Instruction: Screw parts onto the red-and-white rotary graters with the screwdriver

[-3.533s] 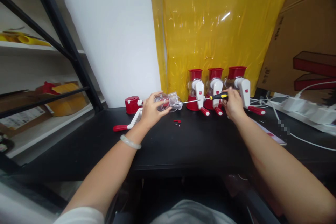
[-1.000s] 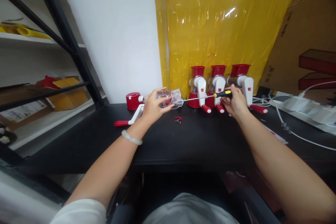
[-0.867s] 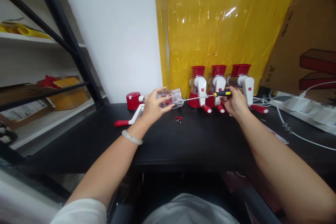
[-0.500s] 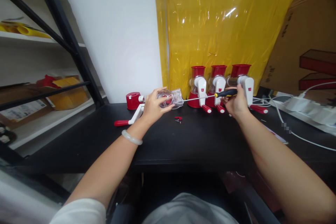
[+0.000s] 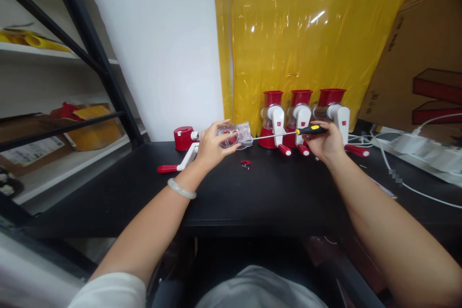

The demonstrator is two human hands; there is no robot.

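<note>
My left hand (image 5: 212, 144) is closed round a clear plastic grinder housing (image 5: 244, 134), held on its side above the black table. Something red shows inside the housing. In my right hand (image 5: 327, 143) is a screwdriver (image 5: 310, 129) with a black and yellow handle, its long shaft pointing left. The tip meets the right end of the housing; what it touches there is too small to make out. Below the housing lie a small red part (image 5: 245, 162) and some tiny screws (image 5: 246, 167). Left of my left hand stand a red base (image 5: 183, 138) and a white crank with a red handle (image 5: 167, 169).
Three red and white hand-crank grinders (image 5: 273, 118) stand in a row at the back, before a yellow plastic sheet (image 5: 306, 33). A white power strip (image 5: 429, 151) with cables lies on the right, near a phone-like flat object (image 5: 383, 187). Shelving (image 5: 104, 82) rises on the left.
My right hand's fingers have shifted on the screwdriver handle, showing more yellow on it. The housing and my left hand stay in nearly the same place.
</note>
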